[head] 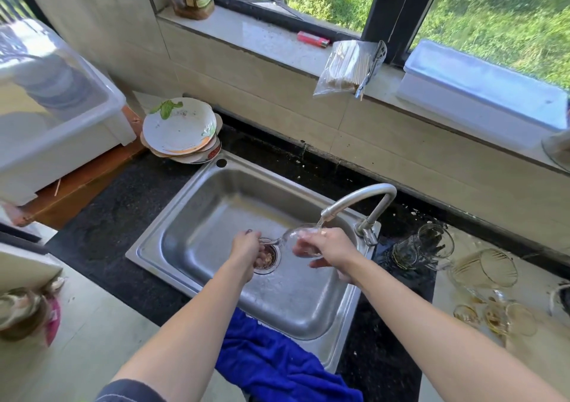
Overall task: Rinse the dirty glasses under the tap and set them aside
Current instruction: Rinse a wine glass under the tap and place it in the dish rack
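stemmed glass (291, 236) lies sideways over the sink (197, 204), bowl under the running tap (361, 199) | left hand (246, 247) curls round its stem | right hand (327, 247) wraps its bowl | other glasses (425, 247) crowd the bench (398, 355) at right | blue cloth (277, 355) drapes the sink's near rim

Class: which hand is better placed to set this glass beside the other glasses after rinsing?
Probably the right: the right hand cups the glass, and the other glasses sit right of the sink.

sink basin (216, 216) open leftward, tap (364, 198) arching right, glasses (422, 247) beyond
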Motion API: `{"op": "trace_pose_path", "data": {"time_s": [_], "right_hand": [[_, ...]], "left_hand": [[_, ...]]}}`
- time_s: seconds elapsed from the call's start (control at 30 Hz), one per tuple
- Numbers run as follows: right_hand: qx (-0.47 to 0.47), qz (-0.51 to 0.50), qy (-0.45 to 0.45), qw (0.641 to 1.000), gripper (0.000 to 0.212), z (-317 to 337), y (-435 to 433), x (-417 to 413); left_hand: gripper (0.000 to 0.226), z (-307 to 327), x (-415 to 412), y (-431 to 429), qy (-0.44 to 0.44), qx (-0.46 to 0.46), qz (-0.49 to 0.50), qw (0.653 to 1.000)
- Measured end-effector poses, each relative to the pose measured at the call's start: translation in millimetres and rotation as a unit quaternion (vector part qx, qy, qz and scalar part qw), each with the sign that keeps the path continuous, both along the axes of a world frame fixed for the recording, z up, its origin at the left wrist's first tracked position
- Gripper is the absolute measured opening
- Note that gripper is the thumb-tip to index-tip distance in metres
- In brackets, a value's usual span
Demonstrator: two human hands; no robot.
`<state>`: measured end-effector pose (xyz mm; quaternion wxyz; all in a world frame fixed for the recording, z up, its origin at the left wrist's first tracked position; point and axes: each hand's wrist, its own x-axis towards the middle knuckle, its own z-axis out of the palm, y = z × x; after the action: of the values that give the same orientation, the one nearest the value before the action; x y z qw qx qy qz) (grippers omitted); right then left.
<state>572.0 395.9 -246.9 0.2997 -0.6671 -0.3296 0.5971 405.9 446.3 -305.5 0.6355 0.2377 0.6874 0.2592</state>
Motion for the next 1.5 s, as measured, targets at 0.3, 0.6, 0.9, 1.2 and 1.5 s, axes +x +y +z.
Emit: {"op": "trace_pose_path", "data": {"time_s": [0.3, 0.6, 0.9, 1.2, 1.5], "right_hand": [[-0.026, -0.065, 0.028, 0.997, 0.026, -3, 7, 9], [0.082, -0.018, -0.256, 0.963, 0.024, -6, 8, 14], [0.122, 0.116, -0.469, 0.867, 0.061, -23, 13, 17], [0.214, 0.182, -0.501, 0.819, 0.053, -17, 15, 1], [0.197, 0.294, -0.476, 0.805, 0.051, -10, 21, 3]], "left_hand": [[0.005, 10, -4, -2, 0.034, -0.002, -0.042, 0.999], [0.011, 21, 5, -13, 0.051, 0.01, -0.007, 0.999], [0.009, 42, 14, -26, 0.174, 0.162, -0.127, 0.963], [0.008, 60, 19, -29, 0.224, 0.206, -0.151, 0.94], [0.004, 60, 8, -27, 0.199, 0.241, -0.187, 0.931]]}}
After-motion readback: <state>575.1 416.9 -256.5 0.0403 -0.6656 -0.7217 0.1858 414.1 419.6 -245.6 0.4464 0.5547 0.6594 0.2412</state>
